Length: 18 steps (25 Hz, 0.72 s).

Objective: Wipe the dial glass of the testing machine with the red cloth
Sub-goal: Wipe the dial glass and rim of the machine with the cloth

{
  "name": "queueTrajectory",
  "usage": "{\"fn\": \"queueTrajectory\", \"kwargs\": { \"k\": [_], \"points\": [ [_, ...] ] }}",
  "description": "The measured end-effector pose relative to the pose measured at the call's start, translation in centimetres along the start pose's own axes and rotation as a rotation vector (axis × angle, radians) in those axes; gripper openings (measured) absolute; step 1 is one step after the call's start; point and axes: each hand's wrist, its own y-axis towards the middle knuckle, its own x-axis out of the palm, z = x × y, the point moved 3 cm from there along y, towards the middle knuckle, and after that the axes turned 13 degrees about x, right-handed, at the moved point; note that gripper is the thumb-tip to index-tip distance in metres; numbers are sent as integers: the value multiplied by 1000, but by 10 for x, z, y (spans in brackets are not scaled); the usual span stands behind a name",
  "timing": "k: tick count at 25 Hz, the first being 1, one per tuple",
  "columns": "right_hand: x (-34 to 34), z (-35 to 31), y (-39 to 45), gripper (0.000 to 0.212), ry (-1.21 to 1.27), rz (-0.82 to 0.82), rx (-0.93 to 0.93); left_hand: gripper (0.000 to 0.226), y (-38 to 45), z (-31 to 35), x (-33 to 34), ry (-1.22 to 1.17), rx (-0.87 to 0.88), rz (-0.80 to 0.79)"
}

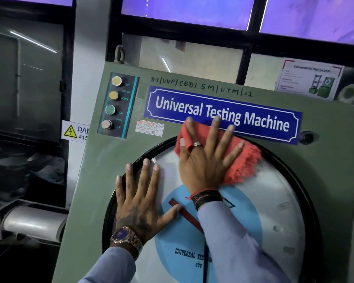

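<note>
Wiping in hand, near the start by the look of it: right hand [206, 158] spread flat, fingers splayed wide, pressing the red cloth [240, 160] against the top edge of the dial glass [274, 190], gripping nothing, only pinning the cloth by palm and fingers, fingertips reaching up over the blue nameplate [223, 115]. Left hand [140, 201] likewise open and flat, empty, braced on the left part of the glass across the black rim [108, 211], thumb toward the red pointer [184, 213]. Next, probably, a sweep down and across, cloth kept flat under even pressure; left hand to shift aside for its patch to be reached. Glass smooth, curved round, faintly hazy at right with a few smudges. Green machine panel [94, 180] upright, push buttons [111, 103] at upper left. Dim room, dark-framed windows [192, 9] glowing violet above, poster [311, 80] at right, danger sign [75, 131] at left.
</note>
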Motion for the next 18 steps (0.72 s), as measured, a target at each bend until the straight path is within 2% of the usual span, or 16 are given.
{"fn": "queueTrajectory", "kwargs": {
  "k": [3,8,11,13,18],
  "points": [
    [4,-9,-5,60,-8,-15,-55,115,-2,-2,-1,-7,3,3],
    [-24,74,29,47,-44,8,247,118,-5,-5,-1,1,-14,-28],
    [-34,97,30,45,-82,33,294,118,-5,-3,-3,-2,-19,-45],
    [-30,78,31,46,-82,19,214,117,-7,-4,-6,-8,-13,-42],
    [2,-32,-15,40,-14,-106,-272,112,-38,-10,-4,-22,-35,-7]
  ]
}}
